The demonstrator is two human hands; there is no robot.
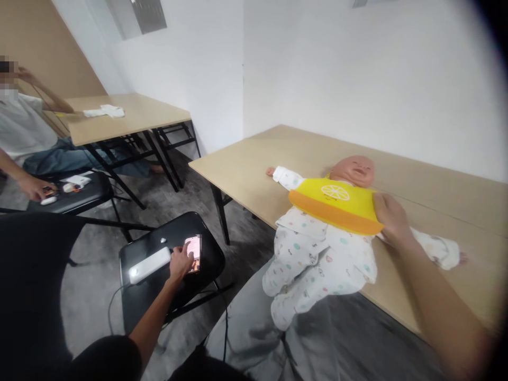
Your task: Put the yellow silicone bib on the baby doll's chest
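Note:
A baby doll (353, 170) lies on its back on the table, dressed in a white patterned suit (305, 248) with its legs toward me. Across its chest is a yellow and orange bib (333, 203) with a white citrus-slice print. My right hand (392, 217) has its fingers closed at the bib's right edge; its fingertips are partly hidden. Down to the left, my left hand (181, 263) touches the lit screen of a phone (193, 248) on a black chair, fingers apart. A long white device (150, 265) lies beside that hand.
The wooden table (242, 164) stands against a white wall. The black chair (159, 296) is left of my legs, with a cable hanging near it. Farther left, a person (24, 127) reaches to small items on another black chair (95, 193). White cloth (105, 111) lies on the far table.

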